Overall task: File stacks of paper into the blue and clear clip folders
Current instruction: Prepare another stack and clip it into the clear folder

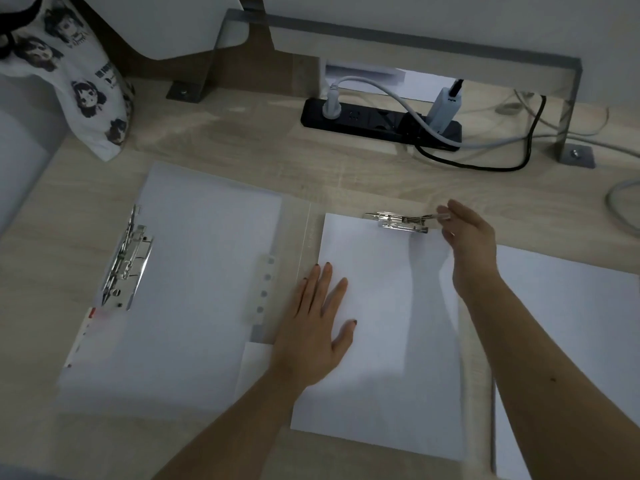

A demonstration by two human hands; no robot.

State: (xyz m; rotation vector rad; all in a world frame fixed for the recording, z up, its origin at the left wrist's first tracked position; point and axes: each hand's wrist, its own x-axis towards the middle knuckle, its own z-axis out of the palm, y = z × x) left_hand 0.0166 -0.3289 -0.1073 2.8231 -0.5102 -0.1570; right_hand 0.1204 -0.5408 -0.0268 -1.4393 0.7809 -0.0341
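Note:
A clear clip folder [304, 233] lies open on the wooden desk. A white paper stack [388, 341] lies on its right half, its top edge under a metal clip [398, 221]. My left hand [318, 327] presses flat on the stack's left side with straight fingers. My right hand [471, 244] reaches to the right end of the clip, where its nearly straight fingers touch the tip of the clip's lever. A second clear folder [194, 271], with white paper in it and a metal lever clip [126, 261] on its left edge, lies to the left.
More white paper [571, 323] lies at the right under my right forearm. A black power strip [381, 124] with plugs and cables sits at the back, beneath a metal shelf frame [575, 109]. A printed cloth bag [79, 74] hangs at the back left.

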